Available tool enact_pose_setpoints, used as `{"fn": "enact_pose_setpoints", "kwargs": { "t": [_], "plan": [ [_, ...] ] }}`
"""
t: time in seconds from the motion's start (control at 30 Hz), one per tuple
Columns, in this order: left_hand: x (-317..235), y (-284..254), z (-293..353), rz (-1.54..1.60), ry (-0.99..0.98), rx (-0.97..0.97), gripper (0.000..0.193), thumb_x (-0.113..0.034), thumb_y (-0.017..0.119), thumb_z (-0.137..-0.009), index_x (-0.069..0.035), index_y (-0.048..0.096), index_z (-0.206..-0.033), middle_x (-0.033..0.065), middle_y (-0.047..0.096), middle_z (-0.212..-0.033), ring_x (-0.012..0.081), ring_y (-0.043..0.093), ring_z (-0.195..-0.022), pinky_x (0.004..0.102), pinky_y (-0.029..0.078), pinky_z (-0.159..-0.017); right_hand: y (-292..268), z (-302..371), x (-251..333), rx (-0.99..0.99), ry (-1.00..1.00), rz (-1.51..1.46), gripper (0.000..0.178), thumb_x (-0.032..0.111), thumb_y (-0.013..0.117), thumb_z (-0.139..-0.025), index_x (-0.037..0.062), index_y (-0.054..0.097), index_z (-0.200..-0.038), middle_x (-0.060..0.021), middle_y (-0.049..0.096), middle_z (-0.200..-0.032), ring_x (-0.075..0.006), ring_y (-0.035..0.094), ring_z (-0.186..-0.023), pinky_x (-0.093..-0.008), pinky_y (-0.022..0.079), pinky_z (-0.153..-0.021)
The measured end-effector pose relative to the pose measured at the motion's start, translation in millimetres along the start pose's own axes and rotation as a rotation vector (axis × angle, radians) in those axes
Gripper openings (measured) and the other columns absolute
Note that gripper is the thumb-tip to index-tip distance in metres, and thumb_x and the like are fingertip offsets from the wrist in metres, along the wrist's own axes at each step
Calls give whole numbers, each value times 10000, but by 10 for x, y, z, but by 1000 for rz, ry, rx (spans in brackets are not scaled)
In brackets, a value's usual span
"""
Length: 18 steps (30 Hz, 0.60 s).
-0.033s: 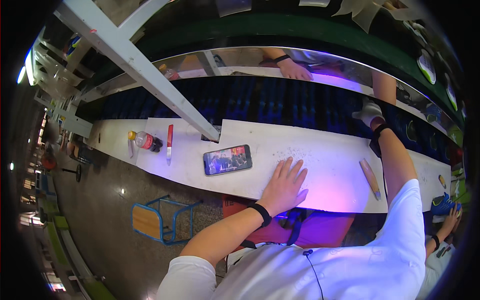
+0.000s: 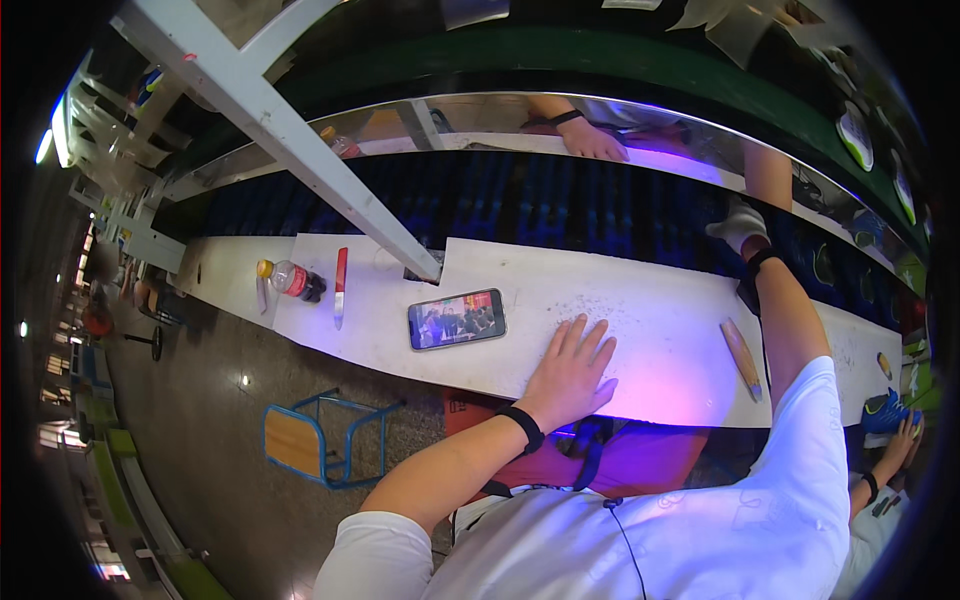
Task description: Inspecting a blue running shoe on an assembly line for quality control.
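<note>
My left hand (image 2: 572, 368) lies flat on the white worktop (image 2: 500, 290), fingers spread, with nothing in it. Just left of it lies a phone (image 2: 456, 320) with a picture on its lit screen. My right hand (image 2: 740, 224), in a pale glove, reaches over to the dark conveyor (image 2: 600, 205) and rests at its surface. Its thumb stands apart from the fingers, which are partly hidden, and I see nothing held. Nearer me than that hand, a wooden-looking tapered tool (image 2: 741, 360) lies on the worktop. A red-handled knife (image 2: 341, 288) lies left of the phone.
A bottle of dark drink (image 2: 291, 280) lies at the worktop's left. A white metal post (image 2: 290, 135) slants down to the worktop. On the floor stands a blue-framed stool (image 2: 325, 440). At far right another person's hand (image 2: 908, 436) is at a blue shoe (image 2: 884, 411).
</note>
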State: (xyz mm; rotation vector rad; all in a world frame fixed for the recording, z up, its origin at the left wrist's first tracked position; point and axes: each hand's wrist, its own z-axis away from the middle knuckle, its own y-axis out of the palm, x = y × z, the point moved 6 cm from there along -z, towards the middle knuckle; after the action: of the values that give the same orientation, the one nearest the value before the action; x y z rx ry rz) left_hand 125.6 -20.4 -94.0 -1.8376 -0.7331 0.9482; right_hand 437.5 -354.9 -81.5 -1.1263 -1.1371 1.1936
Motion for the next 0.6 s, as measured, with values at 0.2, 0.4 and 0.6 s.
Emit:
{"fn": "enact_pose_setpoints", "kwargs": {
  "t": [0.2,0.4,0.6],
  "plan": [
    [20,39,24,0,5,-18,636,-431,714,-981,-15,649,-1457,238,527,-1602,482,447,-1511,609,324,-1286,-229,146,197,-146,-1,-86,833,473,874,-795,-33,636,-1412,-300,741,-1290,-440,712,-1234,-489,571,-1056],
    [-38,-324,-83,96,-72,-184,851,-362,830,-910,-41,459,-1606,259,392,-1695,513,312,-1591,633,258,-1313,-909,1698,1346,-355,-818,-131,432,340,826,-868,26,722,-1146,-216,752,-1148,-401,744,-992,-500,611,-829],
    [-381,-490,-49,134,134,-5,943,-234,911,-824,-53,415,-1605,306,437,-1602,559,521,-1409,637,458,-1169,-2038,2342,1137,-586,-1071,-130,350,214,852,-772,109,793,-1100,-126,767,-1155,-343,737,-1121,-464,599,-971]
  ]
}}
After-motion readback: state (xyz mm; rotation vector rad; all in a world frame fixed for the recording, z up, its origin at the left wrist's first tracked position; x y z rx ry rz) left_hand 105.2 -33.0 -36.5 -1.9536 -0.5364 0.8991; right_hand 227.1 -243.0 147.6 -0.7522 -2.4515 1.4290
